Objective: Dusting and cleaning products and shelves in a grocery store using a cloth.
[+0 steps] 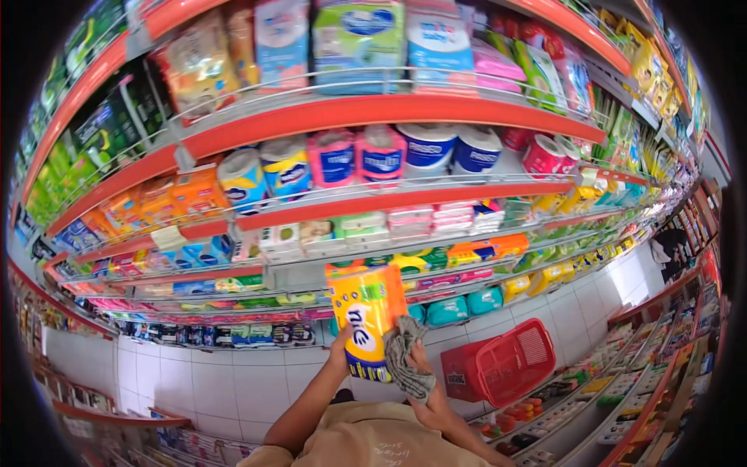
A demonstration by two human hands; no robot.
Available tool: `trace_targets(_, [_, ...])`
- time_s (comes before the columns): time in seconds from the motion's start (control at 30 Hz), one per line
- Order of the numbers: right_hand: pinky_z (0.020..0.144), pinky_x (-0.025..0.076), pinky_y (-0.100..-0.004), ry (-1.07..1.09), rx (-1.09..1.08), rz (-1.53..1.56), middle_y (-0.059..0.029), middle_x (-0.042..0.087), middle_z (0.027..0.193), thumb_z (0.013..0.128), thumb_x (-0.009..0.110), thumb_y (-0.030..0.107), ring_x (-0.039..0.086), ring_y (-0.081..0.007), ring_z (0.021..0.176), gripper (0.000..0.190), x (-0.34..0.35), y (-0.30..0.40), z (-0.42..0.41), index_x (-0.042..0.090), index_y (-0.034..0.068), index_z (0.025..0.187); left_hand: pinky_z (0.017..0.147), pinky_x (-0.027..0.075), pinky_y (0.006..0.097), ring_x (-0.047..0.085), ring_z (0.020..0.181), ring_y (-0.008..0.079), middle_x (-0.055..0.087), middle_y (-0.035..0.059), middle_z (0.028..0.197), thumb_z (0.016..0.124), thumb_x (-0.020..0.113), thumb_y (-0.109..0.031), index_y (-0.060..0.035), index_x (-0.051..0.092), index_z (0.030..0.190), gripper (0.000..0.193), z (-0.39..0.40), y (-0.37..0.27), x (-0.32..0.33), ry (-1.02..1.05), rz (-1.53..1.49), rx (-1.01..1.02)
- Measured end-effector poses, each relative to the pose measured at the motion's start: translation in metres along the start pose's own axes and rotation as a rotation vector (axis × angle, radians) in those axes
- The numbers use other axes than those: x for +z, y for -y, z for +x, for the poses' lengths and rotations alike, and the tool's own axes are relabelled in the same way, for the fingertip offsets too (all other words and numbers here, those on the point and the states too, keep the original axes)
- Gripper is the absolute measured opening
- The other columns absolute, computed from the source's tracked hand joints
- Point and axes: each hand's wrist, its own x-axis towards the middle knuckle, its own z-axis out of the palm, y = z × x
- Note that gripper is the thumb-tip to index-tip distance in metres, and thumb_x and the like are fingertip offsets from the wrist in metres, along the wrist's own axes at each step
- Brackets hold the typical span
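An orange-and-yellow plastic product pack (360, 324) is held upright in front of my chest, its printed front facing me. My left hand (341, 350) grips its lower left side. In my right hand (421, 368) is a crumpled grey striped cloth (407, 356), which lies against the pack's lower right side. The cloth hides that edge of the pack and part of my right fingers. Behind the pack, a low shelf holds a row of similar orange packs (487, 248) and yellow-and-green packs (413, 261).
Red-edged shelves (385, 114) with wire rails curve across the view, stocked with tissue rolls (429, 146) and packs. A red plastic basket (513, 362) stands on the tiled floor (257, 379) to my right. Another shelf unit (618, 403) runs along the lower right.
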Motion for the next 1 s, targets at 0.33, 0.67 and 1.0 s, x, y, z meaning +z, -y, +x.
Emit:
trace_targets(0.33, [0.109, 0.011, -0.0421, -0.043, -0.001, -0.006, -0.0229, 0.02, 0.144, 0.081, 0.044, 0.003, 0.011, -0.0381, 0.136, 0.051, 0.084, 0.044, 0.042, 0.036, -0.006, 0.131, 0.085, 0.048, 0.0363, 0.06, 0.094, 0.0252, 0.059, 0.0146, 0.106, 0.085, 0.054, -0.033, -0.0027, 0.045, 0.119, 0.046, -0.029, -0.061, -0.062, 0.006, -0.109, -0.025])
trace_targets(0.67, [0.101, 0.029, -0.0303, -0.297, 0.245, 0.335, -0.0098, 0.046, 0.13, 0.088, 0.044, 0.004, 0.042, -0.0194, 0.119, 0.045, 0.068, 0.034, 0.061, 0.037, -0.002, 0.131, 0.094, 0.043, 0.0394, 0.055, 0.106, 0.03, 0.054, 0.0174, 0.119, 0.084, 0.056, -0.036, -0.0005, 0.04, 0.126, 0.058, -0.043, -0.048, -0.056, 0.276, 0.064, -0.123])
trace_targets(1.0, [0.102, 0.027, -0.0314, -0.405, 0.147, 0.318, -0.0108, 0.04, 0.133, 0.088, 0.044, 0.006, 0.036, -0.0197, 0.124, 0.048, 0.073, 0.043, 0.01, 0.031, -0.004, 0.133, 0.094, 0.035, 0.0308, 0.041, 0.114, 0.0177, 0.042, 0.0083, 0.123, 0.085, 0.057, -0.022, -0.006, 0.023, 0.138, 0.064, -0.04, -0.056, -0.016, 0.158, 0.544, 0.256])
